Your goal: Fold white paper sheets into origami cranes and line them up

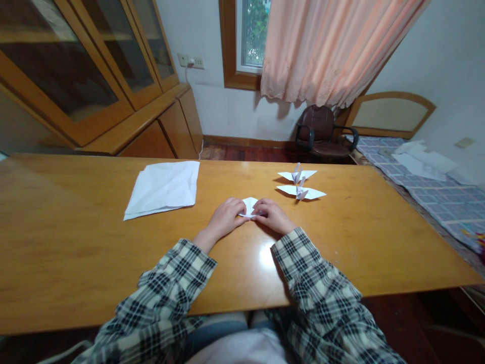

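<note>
A small piece of folded white paper (250, 204) lies on the wooden table, between my two hands. My left hand (228, 214) grips its left side, thumb and fingers closed together at the edge. On the opposite side my right hand (273, 213) pinches the paper in the same way, fingers curled over it. Parts of the paper are hidden under the fingers, so its exact fold cannot be made out. Beyond my right hand stand two finished paper cranes, the nearer crane (302, 192) and the farther crane (296, 175), wings spread.
A stack of white paper sheets (162, 188) lies on the left of the table (76, 242). Behind the table are a wooden cabinet (144, 134), a brown armchair (320, 129) and a pink curtain (322, 50). A bed (420, 177) stands along the right.
</note>
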{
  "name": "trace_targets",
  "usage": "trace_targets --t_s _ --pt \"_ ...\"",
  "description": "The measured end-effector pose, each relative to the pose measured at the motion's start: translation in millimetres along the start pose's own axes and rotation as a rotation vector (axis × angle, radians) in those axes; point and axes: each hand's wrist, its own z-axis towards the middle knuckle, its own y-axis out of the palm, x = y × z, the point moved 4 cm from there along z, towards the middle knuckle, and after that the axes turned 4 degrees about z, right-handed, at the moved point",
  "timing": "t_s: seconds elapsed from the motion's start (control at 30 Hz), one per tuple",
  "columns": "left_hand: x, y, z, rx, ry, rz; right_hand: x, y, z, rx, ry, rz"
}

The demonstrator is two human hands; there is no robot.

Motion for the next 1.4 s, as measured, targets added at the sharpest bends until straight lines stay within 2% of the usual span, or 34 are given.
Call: trace_targets --t_s 0.3,0.57,0.8,1.1,1.4 --pt "-10 4 1 0.022 0.005 -0.072 2 -1 0 0.021 0.003 0.077" --pt "-14 5 3 0.050 -0.043 -0.116 3 -2 -1 0.106 0.074 -0.112" --pt "-9 3 3 0.047 -0.073 -0.080 3 -1 -2 0.125 0.154 -0.240" --pt "-9 4 4 0.054 -0.123 -0.039 7 4 -3 0.123 0.150 -0.274" --pt "-8 4 3 0.044 -0.095 -0.035 8 4 -2 0.103 0.167 -0.277"
